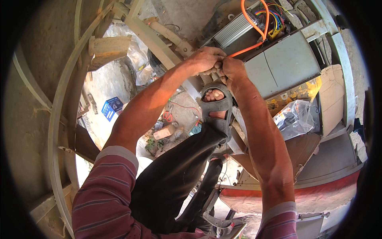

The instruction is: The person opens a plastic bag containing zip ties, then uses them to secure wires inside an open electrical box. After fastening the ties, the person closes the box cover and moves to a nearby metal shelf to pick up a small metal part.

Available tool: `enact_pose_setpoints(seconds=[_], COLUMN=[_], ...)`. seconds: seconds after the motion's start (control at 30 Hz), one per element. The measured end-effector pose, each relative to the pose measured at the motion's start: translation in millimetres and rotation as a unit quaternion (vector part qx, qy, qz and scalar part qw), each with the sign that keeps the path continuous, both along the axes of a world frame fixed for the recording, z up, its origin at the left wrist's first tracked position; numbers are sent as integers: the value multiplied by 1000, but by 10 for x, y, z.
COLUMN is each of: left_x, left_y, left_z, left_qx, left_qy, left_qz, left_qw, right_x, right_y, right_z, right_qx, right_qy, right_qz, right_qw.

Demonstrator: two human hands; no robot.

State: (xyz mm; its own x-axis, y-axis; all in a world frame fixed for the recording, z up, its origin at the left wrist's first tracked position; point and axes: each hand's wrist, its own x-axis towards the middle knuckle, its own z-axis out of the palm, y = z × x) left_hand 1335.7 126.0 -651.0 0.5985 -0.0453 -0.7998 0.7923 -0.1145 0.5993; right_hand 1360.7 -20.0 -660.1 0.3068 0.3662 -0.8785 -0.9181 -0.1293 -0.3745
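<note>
An orange cable runs down from a loop at the top and disappears between my two hands. My left hand is closed, its fingertips meeting those of my right hand, which is closed on the cable too. The cable's end is hidden by the fingers. Beside the loop, a finned metal controller box and a bundle of coloured wires sit in an open compartment. A grey metal box lies right of my hands. My sandalled foot rests just below them.
Metal frame bars cross at the upper left. A clear plastic bag and cardboard lie at the right. On the ground are a blue box, a brick and red-handled scissors. A red-edged panel spans the lower right.
</note>
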Motion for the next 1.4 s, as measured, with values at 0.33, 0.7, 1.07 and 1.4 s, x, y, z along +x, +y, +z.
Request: enact_pose_setpoints(seconds=[0.33, 0.7, 1.07, 1.4], left_x=[93, -36, -125, -230], left_y=[-39, -55, -70, -130], left_z=[74, 45, 13, -24], left_qx=[71, 23, 135, 320], left_qy=[15, -16, -101, -384], left_qz=[-31, 11, -54, -155], left_qw=[997, 1000, 984, 852], right_x=[-266, -104, -91, -182], right_y=[-84, -163, -73, -122], right_z=[220, 108, -7, 42], right_qx=[-251, -236, -171, -167], right_qy=[-462, -469, -371, -397], right_qz=[129, 165, 50, 48], right_qw=[841, 835, 911, 901])
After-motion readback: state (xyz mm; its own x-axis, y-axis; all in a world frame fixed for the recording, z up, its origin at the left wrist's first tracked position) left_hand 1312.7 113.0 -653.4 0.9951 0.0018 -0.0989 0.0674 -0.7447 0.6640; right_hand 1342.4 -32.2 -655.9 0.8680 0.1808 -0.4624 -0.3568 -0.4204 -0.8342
